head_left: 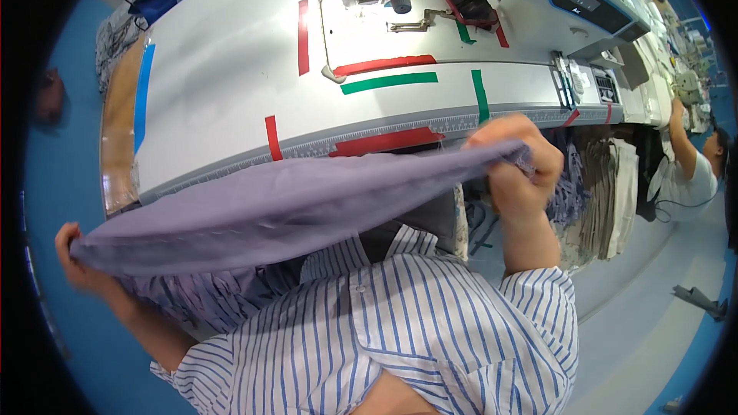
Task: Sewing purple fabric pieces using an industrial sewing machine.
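Observation:
A piece of purple fabric (284,211) stretches between my two hands, in the air just in front of the sewing table's near edge. Far to the left, my left hand (79,261) is closed on one end of it. My right hand (523,160) grips the other end, higher up and close to the table's front edge, with a bunched bit of cloth showing at the fingers. The fabric sags and folds lengthwise in the middle, and it is somewhat blurred. Beyond it stands the sewing machine (500,0), its needle area away from both hands.
The white sewing table (223,54) carries red and green tape strips and a ruler (453,121) along its front edge. Small tools (567,81) lie at the right. Folded cloth pieces (603,192) hang below the table. Another person (692,161) works at the far right.

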The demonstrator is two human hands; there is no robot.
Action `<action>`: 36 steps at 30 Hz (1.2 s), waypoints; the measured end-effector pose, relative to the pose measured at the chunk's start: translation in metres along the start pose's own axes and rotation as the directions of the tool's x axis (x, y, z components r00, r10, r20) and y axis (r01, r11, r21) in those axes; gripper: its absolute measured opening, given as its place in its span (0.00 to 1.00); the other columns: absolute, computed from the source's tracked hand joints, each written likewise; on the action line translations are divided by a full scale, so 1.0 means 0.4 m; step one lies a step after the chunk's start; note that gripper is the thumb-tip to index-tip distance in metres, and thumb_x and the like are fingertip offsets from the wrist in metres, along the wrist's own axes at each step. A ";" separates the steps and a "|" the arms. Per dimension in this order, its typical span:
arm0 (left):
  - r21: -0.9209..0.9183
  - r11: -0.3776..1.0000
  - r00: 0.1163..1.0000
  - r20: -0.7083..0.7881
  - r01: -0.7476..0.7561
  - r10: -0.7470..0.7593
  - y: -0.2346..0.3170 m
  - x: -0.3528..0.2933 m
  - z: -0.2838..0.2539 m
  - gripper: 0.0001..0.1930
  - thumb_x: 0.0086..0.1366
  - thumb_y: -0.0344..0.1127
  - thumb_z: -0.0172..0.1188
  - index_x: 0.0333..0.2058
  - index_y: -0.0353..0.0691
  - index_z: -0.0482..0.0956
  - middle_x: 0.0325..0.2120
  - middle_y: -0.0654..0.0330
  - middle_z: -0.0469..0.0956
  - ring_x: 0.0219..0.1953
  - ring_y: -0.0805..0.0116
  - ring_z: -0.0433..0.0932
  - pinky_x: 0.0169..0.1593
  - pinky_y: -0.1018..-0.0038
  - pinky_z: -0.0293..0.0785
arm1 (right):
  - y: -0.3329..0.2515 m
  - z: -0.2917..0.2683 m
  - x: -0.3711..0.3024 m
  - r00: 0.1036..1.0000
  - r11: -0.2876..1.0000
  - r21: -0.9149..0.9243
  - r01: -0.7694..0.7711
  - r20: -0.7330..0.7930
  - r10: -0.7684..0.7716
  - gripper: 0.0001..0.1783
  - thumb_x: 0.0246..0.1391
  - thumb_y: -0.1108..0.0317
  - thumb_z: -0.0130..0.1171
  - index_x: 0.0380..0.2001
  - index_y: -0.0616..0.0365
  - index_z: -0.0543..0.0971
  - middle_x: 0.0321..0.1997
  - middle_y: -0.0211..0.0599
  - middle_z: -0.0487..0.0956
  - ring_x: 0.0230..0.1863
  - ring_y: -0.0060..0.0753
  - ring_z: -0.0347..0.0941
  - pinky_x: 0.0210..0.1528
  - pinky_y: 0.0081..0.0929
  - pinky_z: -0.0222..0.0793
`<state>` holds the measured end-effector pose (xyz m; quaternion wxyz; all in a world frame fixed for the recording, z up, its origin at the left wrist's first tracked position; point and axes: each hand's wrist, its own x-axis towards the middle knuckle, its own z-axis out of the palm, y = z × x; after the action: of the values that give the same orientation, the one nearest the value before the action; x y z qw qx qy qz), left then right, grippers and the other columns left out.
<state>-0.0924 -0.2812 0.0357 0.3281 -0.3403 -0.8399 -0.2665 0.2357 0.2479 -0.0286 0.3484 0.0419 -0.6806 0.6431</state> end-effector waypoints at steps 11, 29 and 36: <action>-0.414 0.910 0.725 0.638 0.040 0.258 0.650 0.109 0.608 0.19 0.64 0.31 0.53 0.54 0.39 0.71 0.51 0.52 0.73 0.57 0.56 0.69 0.63 0.67 0.59 | 0.284 0.139 0.095 0.983 0.953 -0.262 -0.155 -0.133 0.124 0.10 0.42 0.72 0.67 0.27 0.62 0.76 0.28 0.38 0.74 0.26 0.34 0.68 0.29 0.27 0.65; -0.286 0.474 -0.139 0.720 0.833 0.680 0.717 0.207 0.751 0.21 0.66 0.38 0.53 0.55 0.36 0.70 0.45 0.58 0.76 0.47 0.70 0.74 0.51 0.76 0.68 | 0.136 0.106 0.088 0.993 0.896 -0.438 -0.079 0.047 0.111 0.09 0.36 0.70 0.68 0.21 0.56 0.76 0.23 0.32 0.71 0.26 0.34 0.71 0.26 0.29 0.68; -0.415 0.355 0.070 0.726 0.838 0.684 0.761 0.188 0.741 0.26 0.64 0.38 0.56 0.58 0.33 0.65 0.52 0.51 0.72 0.54 0.60 0.71 0.57 0.67 0.66 | 0.150 0.098 0.068 0.998 0.835 -0.549 0.033 0.067 0.005 0.13 0.27 0.70 0.69 0.20 0.55 0.74 0.19 0.29 0.66 0.20 0.29 0.66 0.19 0.26 0.62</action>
<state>-0.0165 0.1381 -0.0315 -0.6281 -0.4553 -0.4935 -0.3932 0.1684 0.2331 -0.0623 0.3280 -0.0337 -0.8473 0.4164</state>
